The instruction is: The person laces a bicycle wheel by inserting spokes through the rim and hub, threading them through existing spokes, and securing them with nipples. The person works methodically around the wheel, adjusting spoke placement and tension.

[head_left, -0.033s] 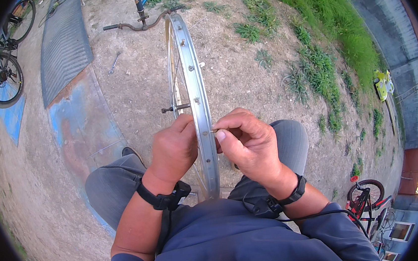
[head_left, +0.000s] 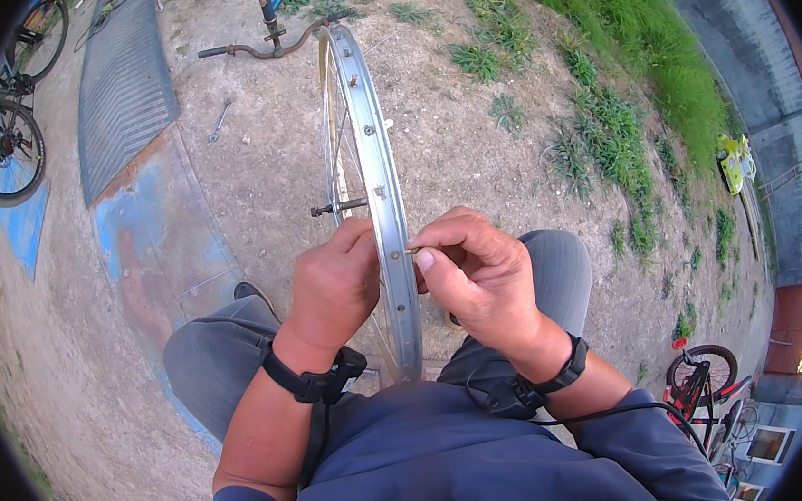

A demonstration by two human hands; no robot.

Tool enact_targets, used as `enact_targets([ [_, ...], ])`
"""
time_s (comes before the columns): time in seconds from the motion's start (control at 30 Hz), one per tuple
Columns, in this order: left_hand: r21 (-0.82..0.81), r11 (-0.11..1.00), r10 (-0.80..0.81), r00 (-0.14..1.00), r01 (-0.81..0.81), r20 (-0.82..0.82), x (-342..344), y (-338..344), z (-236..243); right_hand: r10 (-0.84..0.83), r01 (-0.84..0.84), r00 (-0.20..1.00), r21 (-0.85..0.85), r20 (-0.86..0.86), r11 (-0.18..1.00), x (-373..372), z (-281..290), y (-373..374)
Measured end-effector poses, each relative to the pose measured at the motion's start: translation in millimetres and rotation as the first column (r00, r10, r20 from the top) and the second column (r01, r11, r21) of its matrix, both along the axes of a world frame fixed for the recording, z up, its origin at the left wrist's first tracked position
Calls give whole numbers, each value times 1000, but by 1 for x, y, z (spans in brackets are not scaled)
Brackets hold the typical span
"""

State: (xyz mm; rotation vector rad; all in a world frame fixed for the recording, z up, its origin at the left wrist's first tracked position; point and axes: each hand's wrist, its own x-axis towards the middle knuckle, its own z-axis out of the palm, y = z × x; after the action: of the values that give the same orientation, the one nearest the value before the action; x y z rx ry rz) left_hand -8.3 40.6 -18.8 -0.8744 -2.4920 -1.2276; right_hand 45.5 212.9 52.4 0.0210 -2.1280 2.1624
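A bare silver bicycle wheel rim (head_left: 376, 157) stands upright, edge-on, between my knees, with spokes and a hub axle (head_left: 345, 206) on its left side. My left hand (head_left: 333, 285) is closed at the rim's left side among the spokes, its fingertips partly hidden by the rim. My right hand (head_left: 475, 277) pinches a small brass-coloured piece (head_left: 412, 249), possibly a spoke nipple, at the rim's right edge beside a row of spoke holes.
Rusty handlebars (head_left: 255, 51) lie beyond the wheel, a wrench (head_left: 220, 121) on the dirt to their left. Bicycles (head_left: 6, 151) stand beside metal sheets (head_left: 120, 94) at upper left. Grass (head_left: 631, 49) borders a wall on the right; a red bicycle (head_left: 694, 387) stands lower right.
The rim has shifted very slightly to the right; both hands hold almost the same position.
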Motion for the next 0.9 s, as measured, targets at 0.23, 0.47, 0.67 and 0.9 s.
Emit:
enact_targets([
  [0.23, 70, 998, 2, 1000, -2, 5, -2, 0, -2, -2, 7, 999, 116, -41, 993, -2, 1, 0],
  [0.47, 163, 986, 34, 999, -28, -38, -2, 4, -6, 99, 139, 931, 591, -351, 795, -6, 14, 3],
  [0.67, 194, 980, 47, 998, -39, -38, -2, 7, -6, 182, 181, 920, 788, -347, 589, -9, 31, 2],
  [0.9, 197, 980, 45, 998, -36, -40, 0, 6, -4, 195, 162, 937, 855, -290, 492, -9, 41, -4],
])
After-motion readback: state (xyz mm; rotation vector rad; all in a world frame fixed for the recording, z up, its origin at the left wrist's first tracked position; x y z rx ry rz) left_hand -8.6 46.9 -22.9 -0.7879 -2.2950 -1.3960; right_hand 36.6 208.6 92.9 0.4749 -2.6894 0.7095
